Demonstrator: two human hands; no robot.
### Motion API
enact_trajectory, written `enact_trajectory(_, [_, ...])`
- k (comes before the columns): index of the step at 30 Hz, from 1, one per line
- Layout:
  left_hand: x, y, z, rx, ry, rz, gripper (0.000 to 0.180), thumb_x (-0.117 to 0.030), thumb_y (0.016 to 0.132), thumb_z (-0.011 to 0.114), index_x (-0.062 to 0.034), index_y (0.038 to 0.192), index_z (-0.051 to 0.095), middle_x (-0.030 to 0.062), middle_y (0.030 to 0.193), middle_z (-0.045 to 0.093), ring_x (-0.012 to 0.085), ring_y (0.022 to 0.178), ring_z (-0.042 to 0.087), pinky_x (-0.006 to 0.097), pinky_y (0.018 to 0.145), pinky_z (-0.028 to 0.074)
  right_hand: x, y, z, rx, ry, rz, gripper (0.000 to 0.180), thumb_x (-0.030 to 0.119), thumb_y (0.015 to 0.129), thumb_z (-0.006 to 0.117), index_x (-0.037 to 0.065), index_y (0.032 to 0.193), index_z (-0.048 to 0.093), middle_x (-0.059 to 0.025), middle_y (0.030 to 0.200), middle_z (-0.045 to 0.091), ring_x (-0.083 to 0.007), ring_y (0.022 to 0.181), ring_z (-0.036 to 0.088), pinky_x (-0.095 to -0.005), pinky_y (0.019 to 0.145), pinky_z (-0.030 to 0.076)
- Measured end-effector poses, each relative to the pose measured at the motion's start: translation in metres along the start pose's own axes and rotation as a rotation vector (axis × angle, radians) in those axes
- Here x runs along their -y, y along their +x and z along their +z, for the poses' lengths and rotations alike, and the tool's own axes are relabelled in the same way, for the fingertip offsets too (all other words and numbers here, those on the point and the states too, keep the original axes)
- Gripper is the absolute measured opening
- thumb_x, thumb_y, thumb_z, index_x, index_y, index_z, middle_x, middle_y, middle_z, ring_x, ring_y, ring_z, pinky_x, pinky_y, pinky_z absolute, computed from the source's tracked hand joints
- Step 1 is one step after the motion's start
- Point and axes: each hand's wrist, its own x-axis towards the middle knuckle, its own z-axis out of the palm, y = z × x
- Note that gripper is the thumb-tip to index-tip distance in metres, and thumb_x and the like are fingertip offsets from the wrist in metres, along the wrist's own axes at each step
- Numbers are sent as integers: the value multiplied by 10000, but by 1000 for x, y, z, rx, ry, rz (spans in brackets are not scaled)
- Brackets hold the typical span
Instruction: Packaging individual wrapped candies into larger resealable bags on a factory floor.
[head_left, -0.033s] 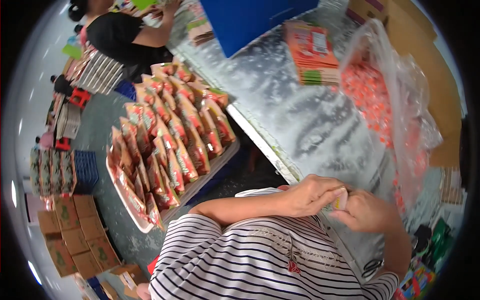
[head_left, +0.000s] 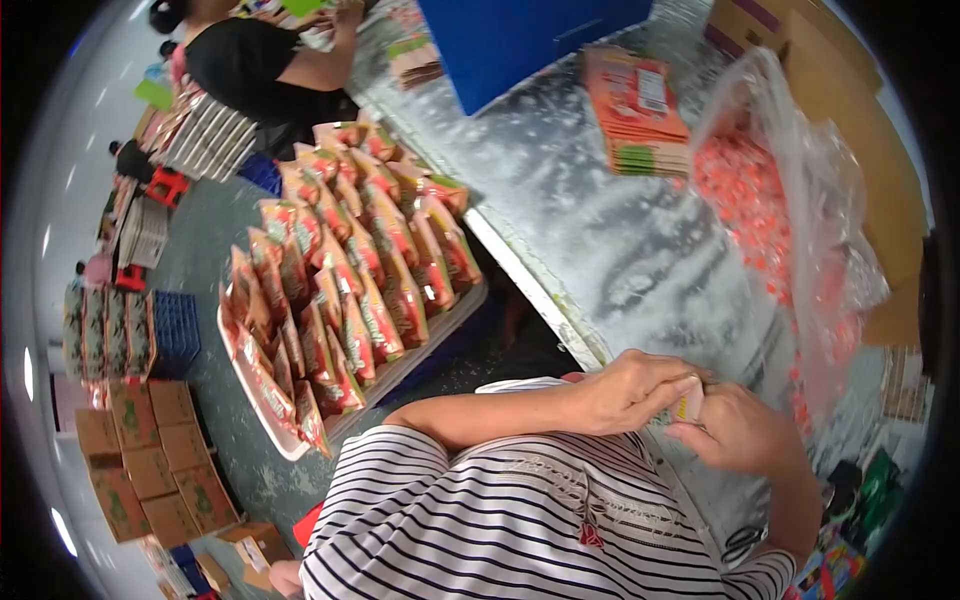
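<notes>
Close to my body at the table's edge, my left hand and my right hand meet around a small pale piece with yellow marking. Its kind is unclear, as fingers cover most of it. Both hands are closed on it, fingers bent, the right thumb below. Beyond them on the table lies a clear plastic bag of small orange-red pieces, some spilling toward my right hand. A stack of flat orange and green pouches lies farther off.
A white tray of upright filled red pouches stands left of the table. A blue panel and cardboard flank the far side. Scissors lie near my right elbow. A co-worker works at upper left; cartons are stacked left.
The view has shifted slightly, so the surroundings sit a little farther right. Both hands keep nearly the same hold on the small piece.
</notes>
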Motion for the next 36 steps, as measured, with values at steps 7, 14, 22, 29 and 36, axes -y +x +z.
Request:
enact_trajectory(7, [-8,-1,-8,-104,-48,-107,381,-239,1021,399,49,1185,587,128,835,658,125,680,594,275,634,503,-6,-1,16,-540,-229,-28,234,42,747,701,-25,895,532,-172,917,506,-362,877,519,-448,746,439])
enact_trajectory(14, [-2,0,-22,-340,-257,-208,436,-345,1014,417,26,1008,645,-1,713,573,48,638,467,232,560,409,-32,27,43,-1455,31,-16,263,23,811,683,-21,1045,570,-84,1027,613,-187,921,576,-304,833,458])
enact_trajectory(22, [21,-1,-35,-401,-453,-393,443,-367,983,493,47,1048,636,79,920,673,111,794,621,248,721,503,-60,30,69,-1121,948,-89,86,54,884,642,-19,928,641,-2,843,631,-29,720,528,-196,629,428])
enact_trajectory(29, [13,-1,-34,-335,-308,-341,241,-150,910,642,43,1053,629,26,880,680,47,764,589,224,687,511,-72,40,76,-1137,991,49,88,55,892,624,-25,901,662,6,809,638,-44,720,534,-209,665,444])
enact_trajectory(36, [20,-12,-23,-425,-219,-222,192,-157,893,656,-9,1015,649,-38,724,587,11,658,495,194,575,417,-79,27,82,-1090,655,107,102,56,909,565,-17,932,632,3,820,614,-61,732,531,-214,679,438])
